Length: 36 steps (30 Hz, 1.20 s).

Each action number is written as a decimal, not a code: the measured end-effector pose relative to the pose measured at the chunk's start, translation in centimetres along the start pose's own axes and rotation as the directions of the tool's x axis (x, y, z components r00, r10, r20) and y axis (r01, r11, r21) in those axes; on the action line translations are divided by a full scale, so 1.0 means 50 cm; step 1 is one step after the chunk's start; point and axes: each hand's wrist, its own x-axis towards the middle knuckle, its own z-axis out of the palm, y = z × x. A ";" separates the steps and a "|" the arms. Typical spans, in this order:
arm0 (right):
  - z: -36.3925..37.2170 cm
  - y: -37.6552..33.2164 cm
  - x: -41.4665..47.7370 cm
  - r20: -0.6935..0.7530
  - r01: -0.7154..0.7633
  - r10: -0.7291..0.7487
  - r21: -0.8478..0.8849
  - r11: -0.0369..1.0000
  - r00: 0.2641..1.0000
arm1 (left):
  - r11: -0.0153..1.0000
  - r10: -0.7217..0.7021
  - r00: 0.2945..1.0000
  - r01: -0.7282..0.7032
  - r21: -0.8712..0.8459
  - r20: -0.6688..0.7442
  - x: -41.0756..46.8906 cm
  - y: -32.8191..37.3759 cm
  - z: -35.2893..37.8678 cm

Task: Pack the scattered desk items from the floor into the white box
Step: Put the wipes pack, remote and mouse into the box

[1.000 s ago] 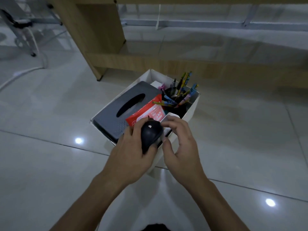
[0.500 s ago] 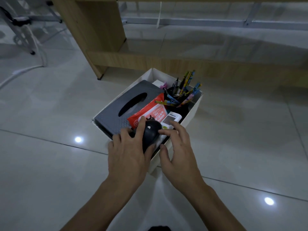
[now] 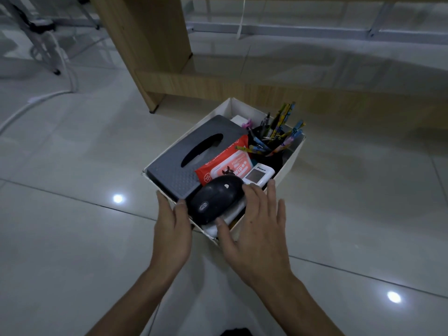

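1. White box (image 3: 289, 162): an open-topped carton with thin pale walls. It stands on the glossy tiled floor (image 3: 72, 238), set cornerwise to us, with its near corner between our two hands.
2. Contents of the box:
   - A grey tissue holder (image 3: 169, 173) with a dark oval slot fills the left side.
   - A red wipes packet (image 3: 225, 163) lies against the holder at the centre.
   - A white remote (image 3: 258, 175) with a small screen lies by the right wall.
   - A black cup (image 3: 271, 160) of coloured pens (image 3: 283, 122) occupies the far right corner.
3. A black mouse (image 3: 217, 200) lies in the near corner of the box on a white item we cannot identify. Its rounded back rises above the rim.
4. Our left hand (image 3: 172, 229) rests at the near-left rim of the box. The fingers are straight and close together, the thumb tip sits just beside the mouse, and nothing is gripped.
5. Our right hand (image 3: 257, 229) lies over the near-right rim of the box. The fingers are straight and spread apart, with their tips at the mouse and the remote. The thumb reaches the white item under the mouse. We cannot tell whether the tips press down.
6. Edges: the contents reach nearly to the rim on every side, and the pens stand well above the far-right wall.
7. Room for moving:
   - Tiled floor stretches wide to the left, the right and the near side of the box.
   - Behind the box, the side panel and low rail of a wooden desk (image 3: 155, 44) stand near.
   - A white cable (image 3: 36, 100) lies well apart, off to the far left of the box.
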 end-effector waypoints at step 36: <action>-0.311 0.333 -0.258 -0.605 -0.548 0.510 0.141 0.824 0.612 | 0.756 0.413 0.311 -0.642 -0.132 0.856 -0.143 0.154 0.419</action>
